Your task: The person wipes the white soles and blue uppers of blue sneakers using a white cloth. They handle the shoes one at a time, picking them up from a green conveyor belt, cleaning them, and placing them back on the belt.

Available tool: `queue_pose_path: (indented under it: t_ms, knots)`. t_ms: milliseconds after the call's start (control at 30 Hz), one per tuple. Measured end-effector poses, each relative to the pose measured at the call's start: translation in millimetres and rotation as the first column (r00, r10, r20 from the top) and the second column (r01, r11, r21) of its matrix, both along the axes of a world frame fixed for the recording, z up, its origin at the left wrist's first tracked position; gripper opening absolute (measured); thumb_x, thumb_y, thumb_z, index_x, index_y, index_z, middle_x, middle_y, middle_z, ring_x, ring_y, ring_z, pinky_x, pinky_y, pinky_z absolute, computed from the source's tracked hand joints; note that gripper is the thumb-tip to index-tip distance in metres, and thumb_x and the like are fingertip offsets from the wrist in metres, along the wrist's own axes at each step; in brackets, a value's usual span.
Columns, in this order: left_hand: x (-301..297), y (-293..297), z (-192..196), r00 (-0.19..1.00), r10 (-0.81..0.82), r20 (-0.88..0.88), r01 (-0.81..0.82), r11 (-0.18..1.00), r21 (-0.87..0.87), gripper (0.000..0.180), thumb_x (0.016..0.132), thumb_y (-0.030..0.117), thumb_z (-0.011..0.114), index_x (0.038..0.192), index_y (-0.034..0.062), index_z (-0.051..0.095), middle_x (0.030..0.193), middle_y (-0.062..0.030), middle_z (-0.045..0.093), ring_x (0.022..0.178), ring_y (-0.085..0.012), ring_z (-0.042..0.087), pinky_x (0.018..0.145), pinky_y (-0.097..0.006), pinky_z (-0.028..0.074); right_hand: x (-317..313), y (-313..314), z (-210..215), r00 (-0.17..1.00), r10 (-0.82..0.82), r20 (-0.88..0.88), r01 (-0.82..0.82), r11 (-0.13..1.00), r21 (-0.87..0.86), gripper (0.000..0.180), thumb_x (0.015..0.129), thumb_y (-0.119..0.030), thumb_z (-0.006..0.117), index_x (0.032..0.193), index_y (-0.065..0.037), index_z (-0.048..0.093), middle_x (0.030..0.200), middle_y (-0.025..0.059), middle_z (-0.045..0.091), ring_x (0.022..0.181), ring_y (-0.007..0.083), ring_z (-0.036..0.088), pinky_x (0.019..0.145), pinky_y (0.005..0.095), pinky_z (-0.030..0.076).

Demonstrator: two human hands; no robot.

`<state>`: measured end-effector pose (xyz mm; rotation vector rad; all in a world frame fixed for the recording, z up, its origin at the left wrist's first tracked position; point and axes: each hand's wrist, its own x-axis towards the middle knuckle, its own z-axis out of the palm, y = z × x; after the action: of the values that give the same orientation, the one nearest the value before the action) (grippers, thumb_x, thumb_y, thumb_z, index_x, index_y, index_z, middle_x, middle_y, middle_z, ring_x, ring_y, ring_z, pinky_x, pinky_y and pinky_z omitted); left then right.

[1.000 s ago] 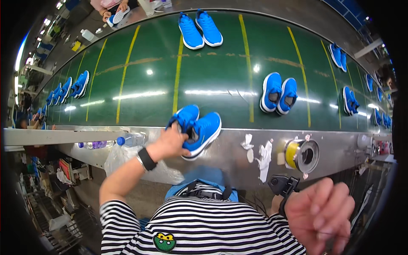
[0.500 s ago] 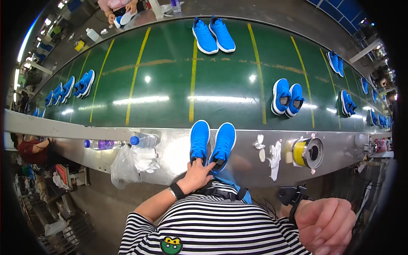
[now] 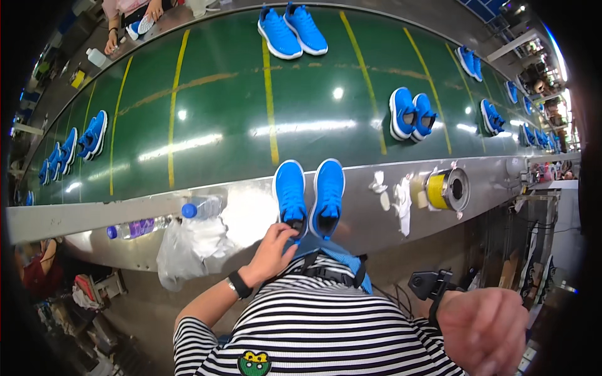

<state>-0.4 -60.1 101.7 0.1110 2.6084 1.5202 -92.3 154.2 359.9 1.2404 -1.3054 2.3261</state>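
Observation:
A pair of blue sneakers with white soles stands side by side on the metal ledge before me, toes pointing away. My left hand (image 3: 271,254) is at the heel of the left sneaker (image 3: 290,191), fingertips at its collar and thumb apart from the fingers. The right sneaker (image 3: 328,194) of the pair is untouched, its dark lining showing. Off at the lower right, my right hand (image 3: 484,329) is raised away from the ledge with its fingers curled in, blurred by motion. Whatever it may hold is hidden. A black mount (image 3: 431,285) is strapped to that wrist.
Past the ledge runs a green conveyor belt (image 3: 219,119) carrying several blue sneaker pairs, including one pair (image 3: 411,114) at right. Plastic bottles (image 3: 204,208) and a white bag (image 3: 182,250) lie left; paper scraps (image 3: 403,203) and a yellow tape roll (image 3: 439,191) lie right. Another person's hand (image 3: 154,9) works beyond.
My left hand has drawn back from between the two sneakers to the left one's heel. My right hand stays raised, its fingers moving. The view has shifted and tilted.

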Motion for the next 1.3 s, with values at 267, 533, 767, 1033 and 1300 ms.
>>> queue_pose_path:
  t_ms: [267, 533, 767, 1033, 1300]
  knots:
    - [-14.2, -4.0, -68.7, 0.851, 0.393, 0.349, -0.495, 0.821, 0.285, 0.046, 0.071, 0.004, 0.061, 0.112, -0.0007, 0.042, 0.101, -0.0144, 0.049, 0.097, -0.0228, 0.048, 0.077, -0.031, 0.045, -30.6, 26.8, -238.4, 0.638, -0.553, 0.535, -0.264, 0.496, 0.827, 0.062, 0.071, -0.016, 0.072, 0.122, -0.001, 0.04, 0.11, 0.0104, 0.048, 0.099, 0.0164, 0.049, 0.078, 0.0289, 0.045]
    - [-19.6, -2.5, -75.9, 0.649, 0.309, 0.695, -0.703, 0.594, 0.392, 0.033, 0.071, -0.006, 0.05, 0.104, -0.0029, 0.053, 0.087, -0.0099, 0.06, 0.076, -0.0166, 0.059, 0.07, -0.029, 0.048, -12.7, 3.7, -329.3, 0.383, -0.382, 0.841, -0.394, 0.756, 0.522, 0.04, 0.076, 0.004, 0.051, 0.115, -0.001, 0.048, 0.097, 0.0042, 0.057, 0.087, 0.0127, 0.053, 0.08, 0.0252, 0.042]
    - [-9.6, 5.2, -48.4, 0.549, 0.135, 0.825, -0.775, 0.454, 0.44, 0.034, 0.07, -0.006, 0.051, 0.104, -0.0026, 0.054, 0.094, -0.0113, 0.059, 0.082, -0.02, 0.059, 0.074, -0.031, 0.05, -11.9, 37.9, -317.9, 0.331, -0.319, 0.888, -0.549, 0.7, 0.457, 0.03, 0.077, 0.001, 0.051, 0.107, -0.003, 0.054, 0.1, 0.0067, 0.059, 0.089, 0.015, 0.054, 0.08, 0.0283, 0.044]
    - [-10.2, 9.6, -46.1, 0.535, 0.103, 0.839, -0.781, 0.441, 0.443, 0.042, 0.071, -0.01, 0.046, 0.111, -0.0005, 0.051, 0.099, -0.0121, 0.06, 0.084, -0.0209, 0.06, 0.073, -0.031, 0.051, -8.0, 46.0, -317.7, 0.213, -0.353, 0.911, -0.642, 0.652, 0.403, 0.031, 0.078, -0.001, 0.053, 0.109, -0.002, 0.054, 0.101, 0.0078, 0.059, 0.086, 0.0153, 0.057, 0.075, 0.0288, 0.047]
    - [-1.8, 1.8, -66.6, 0.592, 0.096, 0.8, -0.753, 0.419, 0.507, 0.033, 0.08, -0.001, 0.05, 0.114, 0.001, 0.05, 0.104, -0.0113, 0.059, 0.088, -0.02, 0.06, 0.078, -0.032, 0.05, 0.2, 39.6, -320.9, 0.197, -0.266, 0.944, -0.582, 0.743, 0.331, 0.035, 0.079, -0.002, 0.053, 0.115, -0.003, 0.051, 0.11, 0.0094, 0.057, 0.096, 0.0185, 0.056, 0.082, 0.0305, 0.046]
